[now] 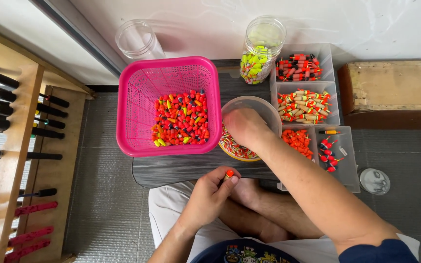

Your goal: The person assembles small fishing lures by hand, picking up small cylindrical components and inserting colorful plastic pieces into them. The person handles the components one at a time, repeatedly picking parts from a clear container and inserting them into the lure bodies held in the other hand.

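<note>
Grey ribbed matting covers the floor (108,195) where a person sits cross-legged, knees tucked under a low dark board (171,168) that serves as the work surface. Just short of the board's near edge, the left hand (209,197) has its fingers curled together, pinching a small orange float (229,173) at the tips. On the board beyond it, the right hand (243,125) reaches down into a round clear bowl (264,108) of striped pieces; its fingertips are buried there, so their grip cannot be told. Left of the bowl and touching it stands a pink mesh basket (137,97) holding a heap of red, orange and yellow floats. Right of the bowl lie clear compartment trays (339,146) sorted with orange and red-tipped floats. Behind the bowl stands a clear jar (261,48) partly filled with yellow-green pieces, and further left of it an empty jar (137,40), against the pale wall. Far left of the bowl, a wooden rack (20,146) holds dark rod handles.
</note>
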